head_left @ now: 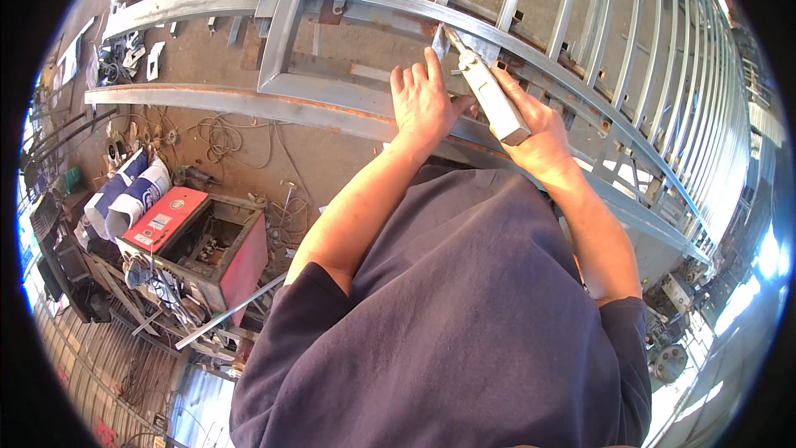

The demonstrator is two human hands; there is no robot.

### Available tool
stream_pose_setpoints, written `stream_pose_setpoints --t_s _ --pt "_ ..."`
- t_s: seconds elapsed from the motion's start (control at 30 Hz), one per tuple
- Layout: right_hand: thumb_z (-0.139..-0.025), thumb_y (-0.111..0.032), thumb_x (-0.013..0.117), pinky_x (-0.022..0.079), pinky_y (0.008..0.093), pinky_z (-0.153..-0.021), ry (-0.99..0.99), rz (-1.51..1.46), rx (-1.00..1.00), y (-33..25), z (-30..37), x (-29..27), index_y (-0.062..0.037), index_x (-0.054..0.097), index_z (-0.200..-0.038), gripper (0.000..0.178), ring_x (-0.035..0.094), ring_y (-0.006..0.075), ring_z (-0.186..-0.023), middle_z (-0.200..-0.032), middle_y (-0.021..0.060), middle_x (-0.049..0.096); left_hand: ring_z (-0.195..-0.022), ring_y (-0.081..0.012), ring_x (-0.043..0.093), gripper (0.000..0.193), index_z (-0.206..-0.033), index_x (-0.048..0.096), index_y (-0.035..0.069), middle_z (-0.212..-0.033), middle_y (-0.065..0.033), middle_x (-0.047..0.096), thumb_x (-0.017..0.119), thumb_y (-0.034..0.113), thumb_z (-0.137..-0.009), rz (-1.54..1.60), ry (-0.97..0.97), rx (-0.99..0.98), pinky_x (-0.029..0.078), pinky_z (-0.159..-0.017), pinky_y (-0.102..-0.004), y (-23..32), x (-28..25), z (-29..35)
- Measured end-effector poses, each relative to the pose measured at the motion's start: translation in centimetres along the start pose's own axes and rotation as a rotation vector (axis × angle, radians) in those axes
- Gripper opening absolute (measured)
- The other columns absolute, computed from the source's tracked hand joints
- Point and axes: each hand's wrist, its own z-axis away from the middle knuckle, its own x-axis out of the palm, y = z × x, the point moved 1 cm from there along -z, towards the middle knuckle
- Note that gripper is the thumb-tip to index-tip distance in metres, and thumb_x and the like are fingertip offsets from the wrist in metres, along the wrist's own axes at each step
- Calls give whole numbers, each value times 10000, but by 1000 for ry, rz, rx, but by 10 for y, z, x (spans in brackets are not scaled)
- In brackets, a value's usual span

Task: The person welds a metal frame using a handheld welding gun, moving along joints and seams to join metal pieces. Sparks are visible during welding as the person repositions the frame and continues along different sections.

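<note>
My right hand (539, 129) is wrapped around a pale grey, boxy tool (495, 99) with a narrow metal nose. The tool tilts up and left, its tip close to the inner rail (464, 18) of a welded metal gate frame; contact cannot be made out. Its exact kind does not show. To the left of the tool, my left hand (421, 104) has its fingers stretched out and apart, the index finger pointing toward the tip. Nothing is held in that hand. It hovers at the frame's near edge, by the lower rail (332, 112).
Many parallel bars (638, 41) fill the frame to the right. At left stands a red, open-topped metal box (195, 228) beside white and blue sacks (137, 191). Coiled cables (224, 137) lie on the floor, and metal offcuts (133, 58) lie farther back.
</note>
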Motion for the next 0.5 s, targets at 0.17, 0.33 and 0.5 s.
stream_pose_setpoints --t_s 0.17,0.33,0.5 --pt "-797 -206 829 615 449 -883 25 19 -3 1 3 5 -278 490 -1566 844 728 383 -1083 -1233 162 735 -1292 -351 557 1164 -1608 259 -12 -1253 -208 617 849 530 -763 -7 -34 -9 221 -1246 -549 4 -6 0" --pt "-805 -184 814 615 442 -894 1 16 24 -1 3 2 -277 484 -1571 839 726 383 -1096 -1243 161 735 -1274 -350 553 1202 -1621 231 -4 -1240 -199 621 868 534 -755 15 -11 4 232 -1238 -549 3 -7 1" --pt "-812 -161 799 613 436 -911 25 -31 10 1 5 3 -276 486 -1569 826 722 381 -1116 -1254 161 734 -1256 -355 554 1178 -1615 239 -3 -1219 -198 626 863 524 -767 47 0 12 245 -1230 -545 2 -6 1"
